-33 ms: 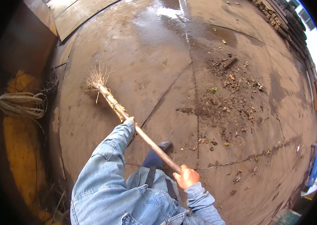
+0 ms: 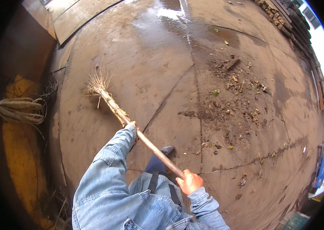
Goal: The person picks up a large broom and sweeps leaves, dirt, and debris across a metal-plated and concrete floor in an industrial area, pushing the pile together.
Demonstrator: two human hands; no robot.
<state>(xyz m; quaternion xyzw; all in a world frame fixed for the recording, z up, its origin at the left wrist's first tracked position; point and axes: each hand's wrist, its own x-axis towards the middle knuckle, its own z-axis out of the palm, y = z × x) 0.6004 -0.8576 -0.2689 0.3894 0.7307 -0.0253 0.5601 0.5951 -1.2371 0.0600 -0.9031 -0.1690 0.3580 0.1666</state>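
Note:
A twig broom (image 2: 155, 149) slants across the view, its long wooden handle running from the lower middle up to the left. My left hand (image 2: 133, 124) is closed round the shaft just below the bound twigs, partly hidden by my denim sleeve. Lower down, my right hand (image 2: 190, 182) wraps the handle near its end. The pale, splayed bristles (image 2: 99, 83) are over the brown floor at the left; whether they press on it I cannot tell. To the right of the broom lies a scatter of dirt and leaves (image 2: 238, 99), apart from the bristles.
Wet brown floor plates (image 2: 158, 76) with dark seams spread around me, with a shiny puddle (image 2: 169, 14) at the far side. A coiled pale rope (image 2: 21, 110) hangs by a yellow metal part (image 2: 22, 153) on the left. Stacked timber (image 2: 280, 21) lines the far right. My dark boot (image 2: 167, 150) stands below the handle.

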